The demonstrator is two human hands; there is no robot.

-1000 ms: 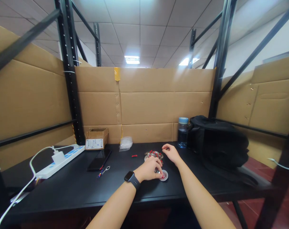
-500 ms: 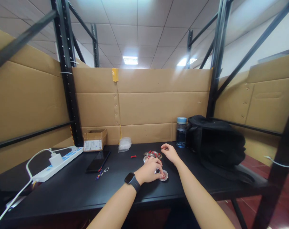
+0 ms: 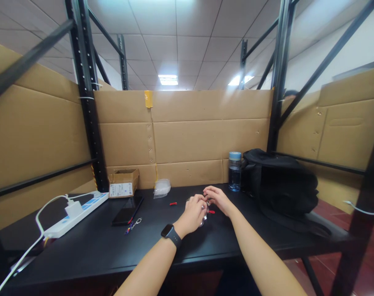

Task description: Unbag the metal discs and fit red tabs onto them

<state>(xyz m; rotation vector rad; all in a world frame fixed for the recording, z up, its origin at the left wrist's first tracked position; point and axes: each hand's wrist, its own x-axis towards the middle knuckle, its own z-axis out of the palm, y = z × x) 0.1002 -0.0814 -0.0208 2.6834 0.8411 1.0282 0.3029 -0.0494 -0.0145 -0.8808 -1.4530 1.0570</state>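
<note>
1. A blue-lidded bottle (image 3: 234, 172) is stood upright at the back of a black desk (image 3: 97, 246); all places are given from it.
2. Nearer the wearer than the bottle, and to its left, a shiny piece (image 3: 204, 221) is mostly covered by the left hand (image 3: 191, 213) – its long axis cannot be told.
3. The left hand's fingers are curled downward over that piece; whether it is gripped or only touched cannot be told.
4. The right hand (image 3: 219, 201) is held closer to the bottle, its fingertips drawn narrowly together beside the left fingers; whether anything is pinched is hidden.
5. Between the hands, left of the bottle and nearer the wearer, a small red piece (image 3: 211, 212) is seen – laid roughly crosswise, just below the right hand.
6. Farther left of the bottle, beyond the left hand, another red strip (image 3: 173, 204) is laid crosswise, apart from both hands, the left being nearer.
7. A black bag (image 3: 282, 185) is set just right of the bottle.
</note>
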